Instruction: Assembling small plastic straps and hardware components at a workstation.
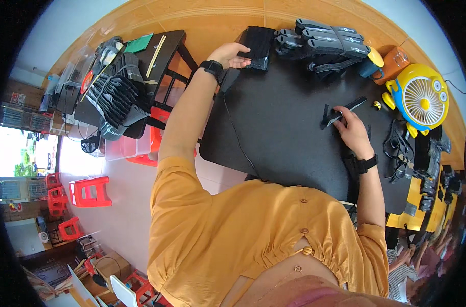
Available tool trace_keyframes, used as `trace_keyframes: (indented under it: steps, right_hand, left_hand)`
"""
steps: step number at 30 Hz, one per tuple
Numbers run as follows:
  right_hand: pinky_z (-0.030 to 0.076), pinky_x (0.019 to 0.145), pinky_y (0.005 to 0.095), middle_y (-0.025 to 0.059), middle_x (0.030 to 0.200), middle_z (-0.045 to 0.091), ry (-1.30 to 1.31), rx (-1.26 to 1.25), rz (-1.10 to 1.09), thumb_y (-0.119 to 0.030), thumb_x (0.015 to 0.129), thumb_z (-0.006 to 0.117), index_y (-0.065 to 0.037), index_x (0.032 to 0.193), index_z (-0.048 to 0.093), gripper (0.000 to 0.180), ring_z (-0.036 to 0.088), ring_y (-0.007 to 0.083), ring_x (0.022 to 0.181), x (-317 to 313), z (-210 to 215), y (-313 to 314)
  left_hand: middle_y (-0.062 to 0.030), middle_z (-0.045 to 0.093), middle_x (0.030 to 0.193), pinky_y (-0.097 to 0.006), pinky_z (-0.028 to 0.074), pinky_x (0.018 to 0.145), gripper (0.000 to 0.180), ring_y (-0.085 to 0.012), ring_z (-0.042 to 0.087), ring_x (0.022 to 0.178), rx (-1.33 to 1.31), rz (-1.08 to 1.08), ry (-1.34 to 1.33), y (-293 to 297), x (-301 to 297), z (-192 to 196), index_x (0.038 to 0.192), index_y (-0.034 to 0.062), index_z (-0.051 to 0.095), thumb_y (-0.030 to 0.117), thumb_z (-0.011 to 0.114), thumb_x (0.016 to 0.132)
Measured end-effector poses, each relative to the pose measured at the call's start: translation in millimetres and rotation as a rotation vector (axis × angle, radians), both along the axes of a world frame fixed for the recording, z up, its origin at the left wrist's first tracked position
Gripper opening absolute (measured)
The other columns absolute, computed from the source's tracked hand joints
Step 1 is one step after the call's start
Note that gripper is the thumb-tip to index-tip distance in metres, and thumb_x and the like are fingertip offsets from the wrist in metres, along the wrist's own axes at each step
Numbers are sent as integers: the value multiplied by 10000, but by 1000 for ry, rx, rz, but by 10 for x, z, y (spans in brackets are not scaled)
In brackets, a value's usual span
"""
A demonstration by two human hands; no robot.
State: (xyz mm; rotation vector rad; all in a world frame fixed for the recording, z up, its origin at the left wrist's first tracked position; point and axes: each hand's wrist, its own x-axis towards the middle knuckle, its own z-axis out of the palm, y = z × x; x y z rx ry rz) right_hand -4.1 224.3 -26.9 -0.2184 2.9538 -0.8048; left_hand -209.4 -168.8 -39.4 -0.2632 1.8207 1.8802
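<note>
My left hand (233,55) is stretched out to the table's far left corner, thumb and fingers apart. Its fingertips are at the near edge of a flat black stack (258,45) with a shiny, film-like surface; whether they touch it I cannot tell. Over the right part of the black table (279,117), my right hand (353,132) pinches a short black strap (327,116) between thumb and fingers. A longer black strip (356,103) lies just beyond those fingers, and I cannot tell whether it is part of the same piece. Dark bands circle both wrists.
Bundled black straps (332,43) are piled at the far edge, beside a dark mug (370,66). A yellow and blue fan (422,100) stands at the right, near tangled black cords (398,148). A thin cable (233,120) crosses the table's left side. Another table (164,66) carries more black bundles (117,87).
</note>
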Motion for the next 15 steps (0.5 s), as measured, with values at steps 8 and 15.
trace_keyframes:
  steps: [8,15]
  right_hand:
    - [505,807,385,149,961,616,8,-34,3,-106,868,665,-143,1269,576,413,629,306,879,7,-7,17]
    - [502,801,399,157,957,613,24,-40,12,-90,866,655,-142,1262,575,408,626,324,879,7,-9,14]
  left_hand:
    - [-372,540,1249,-502,552,924,584,-486,592,1106,326,99,-87,-14,2,52,1347,-95,170,142,477,910]
    - [-404,500,1277,-527,519,974,593,-513,562,1139,607,144,-84,-42,-5,128,1374,-104,184,144,438,899]
